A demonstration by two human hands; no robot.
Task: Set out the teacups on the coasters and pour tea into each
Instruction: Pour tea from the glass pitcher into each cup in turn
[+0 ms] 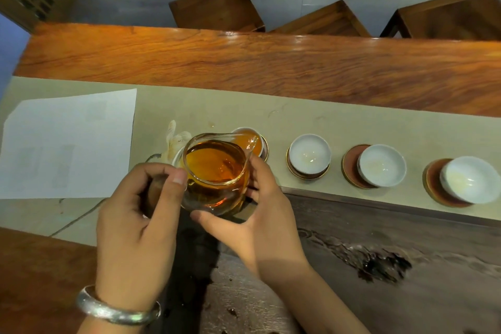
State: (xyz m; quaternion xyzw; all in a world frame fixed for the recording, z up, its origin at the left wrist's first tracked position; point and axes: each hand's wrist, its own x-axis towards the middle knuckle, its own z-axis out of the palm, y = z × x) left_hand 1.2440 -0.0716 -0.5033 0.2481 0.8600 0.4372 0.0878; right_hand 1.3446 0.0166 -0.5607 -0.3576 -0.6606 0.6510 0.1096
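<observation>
A glass pitcher (215,173) half full of amber tea is held above the table runner, its spout over a white teacup (245,138) that holds tea and stands on a coaster (265,148). My left hand (138,222) grips the pitcher's handle side. My right hand (260,214) supports its body and base with spread fingers. To the right, three empty white teacups (309,153) (381,165) (470,179) sit on round brown coasters (295,172) (350,165) (433,179); the two on the right sit off-centre on theirs.
A white paper sheet (67,144) lies at the left on the beige runner (339,122). A dark, wet wooden tea tray (393,252) fills the near right. Beyond the wooden table edge (244,62) stand three wooden stools (217,3). A small pale figurine (174,138) sits behind the pitcher.
</observation>
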